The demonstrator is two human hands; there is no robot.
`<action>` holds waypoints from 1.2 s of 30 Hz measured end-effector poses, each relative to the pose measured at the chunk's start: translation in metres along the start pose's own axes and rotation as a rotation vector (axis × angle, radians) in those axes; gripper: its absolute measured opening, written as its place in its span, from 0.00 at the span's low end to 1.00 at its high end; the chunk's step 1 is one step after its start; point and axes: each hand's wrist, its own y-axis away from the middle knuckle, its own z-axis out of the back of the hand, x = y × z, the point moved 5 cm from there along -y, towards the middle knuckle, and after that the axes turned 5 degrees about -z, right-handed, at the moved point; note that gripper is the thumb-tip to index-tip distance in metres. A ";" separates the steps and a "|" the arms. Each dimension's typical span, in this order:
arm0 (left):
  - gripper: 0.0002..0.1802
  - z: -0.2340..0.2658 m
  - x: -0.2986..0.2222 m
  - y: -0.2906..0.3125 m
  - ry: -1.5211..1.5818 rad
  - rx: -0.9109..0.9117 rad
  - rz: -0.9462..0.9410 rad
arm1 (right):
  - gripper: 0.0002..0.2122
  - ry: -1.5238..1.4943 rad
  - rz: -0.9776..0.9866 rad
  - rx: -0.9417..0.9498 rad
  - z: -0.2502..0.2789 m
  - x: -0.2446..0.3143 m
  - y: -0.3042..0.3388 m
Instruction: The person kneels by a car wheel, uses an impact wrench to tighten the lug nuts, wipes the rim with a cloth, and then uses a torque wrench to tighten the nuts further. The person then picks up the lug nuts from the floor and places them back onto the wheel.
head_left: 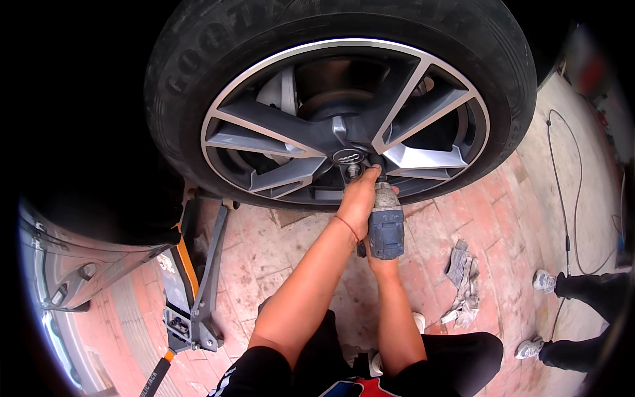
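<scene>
A car wheel (410, 157) with a black tyre (182, 112) and grey, silver-edged spokes fills the upper view. My right hand (380, 264), mostly hidden beneath the tool, is closed on a blue and grey impact wrench (386, 228). The wrench's nose points at the hub, just right and below the round centre cap (348, 156). My left hand (359, 197), with a thin red string at its wrist, is closed about the front of the wrench near its dark socket (378, 161). Some of its fingers are hidden. A lug hole (354, 171) shows beside its fingertips.
A grey and orange floor jack (198, 291) stands at the left, beside shiny car bodywork (92, 264). Crumpled grey cloth (465, 284) lies on the reddish paving (264, 245). At the right are another person's legs (585, 291) and a dark hose (567, 225).
</scene>
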 end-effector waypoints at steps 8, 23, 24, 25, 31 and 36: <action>0.23 0.005 0.001 -0.002 0.021 0.075 -0.008 | 0.11 -0.308 -0.229 0.049 -0.001 -0.018 0.001; 0.24 0.041 0.028 0.032 0.134 0.149 -0.077 | 0.19 0.243 0.133 0.104 0.015 0.007 0.031; 0.24 0.050 0.025 0.034 0.142 0.128 -0.082 | 0.20 0.166 0.090 0.150 0.007 0.001 0.033; 0.25 0.059 0.021 0.037 0.150 0.108 -0.088 | 0.21 0.090 0.042 0.192 0.000 -0.006 0.036; 0.23 0.088 -0.010 0.024 0.166 0.068 -0.048 | 0.20 -0.036 -0.102 0.214 -0.047 0.014 0.034; 0.19 0.102 -0.029 0.016 0.037 -0.010 -0.083 | 0.22 0.003 -0.044 0.138 -0.074 0.012 0.027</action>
